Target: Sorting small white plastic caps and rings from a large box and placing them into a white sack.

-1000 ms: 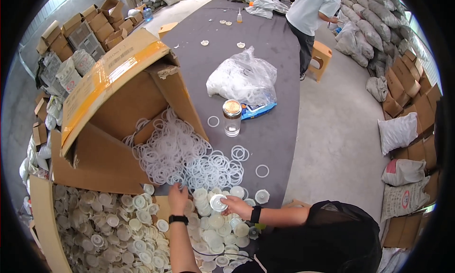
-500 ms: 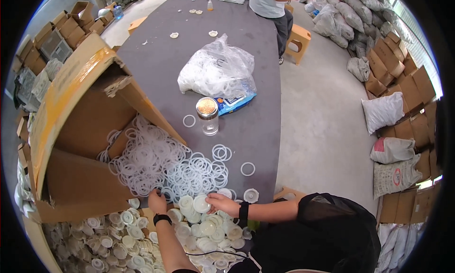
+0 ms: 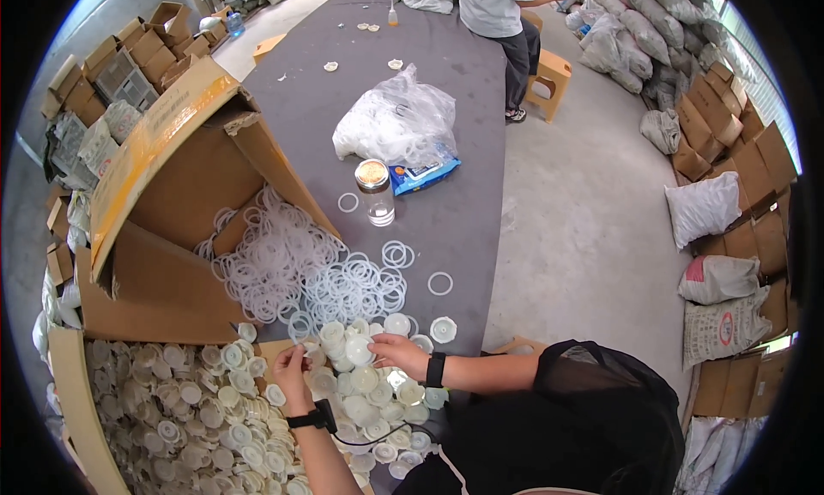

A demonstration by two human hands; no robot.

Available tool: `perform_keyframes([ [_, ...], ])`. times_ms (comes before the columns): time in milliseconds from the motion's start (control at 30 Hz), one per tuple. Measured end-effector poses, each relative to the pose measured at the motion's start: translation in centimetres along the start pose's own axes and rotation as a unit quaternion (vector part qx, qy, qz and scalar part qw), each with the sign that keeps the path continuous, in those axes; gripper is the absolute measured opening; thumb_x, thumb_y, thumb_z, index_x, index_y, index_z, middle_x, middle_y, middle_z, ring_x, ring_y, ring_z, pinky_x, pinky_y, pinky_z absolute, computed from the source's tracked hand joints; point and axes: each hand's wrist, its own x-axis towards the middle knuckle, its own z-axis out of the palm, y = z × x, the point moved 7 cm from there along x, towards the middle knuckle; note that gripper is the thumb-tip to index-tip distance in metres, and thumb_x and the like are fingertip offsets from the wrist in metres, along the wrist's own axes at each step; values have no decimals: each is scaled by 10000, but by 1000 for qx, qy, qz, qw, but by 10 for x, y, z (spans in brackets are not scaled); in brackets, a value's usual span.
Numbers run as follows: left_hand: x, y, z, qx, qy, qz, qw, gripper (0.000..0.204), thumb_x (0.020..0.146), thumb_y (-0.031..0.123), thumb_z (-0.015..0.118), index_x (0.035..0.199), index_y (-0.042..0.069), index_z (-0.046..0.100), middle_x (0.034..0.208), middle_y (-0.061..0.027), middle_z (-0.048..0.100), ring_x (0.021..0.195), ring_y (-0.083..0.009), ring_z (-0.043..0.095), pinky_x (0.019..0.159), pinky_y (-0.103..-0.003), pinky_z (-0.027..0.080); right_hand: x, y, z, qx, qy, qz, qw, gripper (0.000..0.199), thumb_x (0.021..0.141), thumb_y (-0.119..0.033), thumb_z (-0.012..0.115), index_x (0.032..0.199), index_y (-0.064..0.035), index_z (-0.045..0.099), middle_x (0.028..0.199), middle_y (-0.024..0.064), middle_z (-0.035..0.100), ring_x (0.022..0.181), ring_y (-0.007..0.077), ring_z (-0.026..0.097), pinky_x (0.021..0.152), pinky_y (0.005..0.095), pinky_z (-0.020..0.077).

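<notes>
My right hand (image 3: 400,356) pinches the edge of a round, pale white plastic lid (image 3: 359,351) over a heap of similar lids (image 3: 365,400). To its left, my left hand (image 3: 293,376) has its thumb and fingertips closed together; what they hold, if anything, is too small to make out. Just beyond both hands lies a pile of translucent white sealing rings (image 3: 356,286), which spills out of a tipped cardboard box (image 3: 184,186). Below the left hand, a second open carton (image 3: 69,392) is full of pale lids. Black bands circle both wrists, and a thin black cable hangs by the left one.
Farther up the dark table (image 3: 463,186) stand a clear jar (image 3: 378,201), a blue packet (image 3: 421,177) and a bulging plastic bag (image 3: 395,117). A person (image 3: 493,18) sits on an orange stool (image 3: 549,83) at the far right. Sacks (image 3: 704,210) and cartons line the right wall.
My left hand has drawn back from the near edge of the rings toward the lids. The right hand still holds a lid. The whole view has shifted slightly.
</notes>
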Motion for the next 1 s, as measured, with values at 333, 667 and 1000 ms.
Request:
perform_keyframes([
  [333, -129, -6, 23, -164, -70, -15, 984, 44, 758, 57, 583, 763, 22, 557, 646, -50, 551, 484, -92, 471, 435, -194, 369, -54, 13, 46, 132, -121, 12, 984, 318, 830, -175, 481, 1119, -47, 443, 1010, 45, 527, 915, 137, 510, 806, 283, 406],
  [667, -188, -7, -8, -150, 49, 59, 986, 71, 744, 15, 572, 775, 34, 511, 852, -62, 550, 704, -99, 515, 566, -196, 420, -89, 44, 69, 176, -168, 8, 970, 302, 843, -226, 466, 1076, -39, 420, 1019, 72, 499, 922, 149, 501, 785, 305, 414],
  [1000, -223, -29, -26, -253, 53, 41, 965, 64, 781, 61, 526, 816, 58, 473, 784, -53, 545, 671, -123, 538, 569, -213, 441, -113, 72, 78, 19, -162, -22, 986, 305, 834, -245, 479, 1043, -25, 462, 922, 32, 524, 792, 98, 523, 697, 230, 426],
])
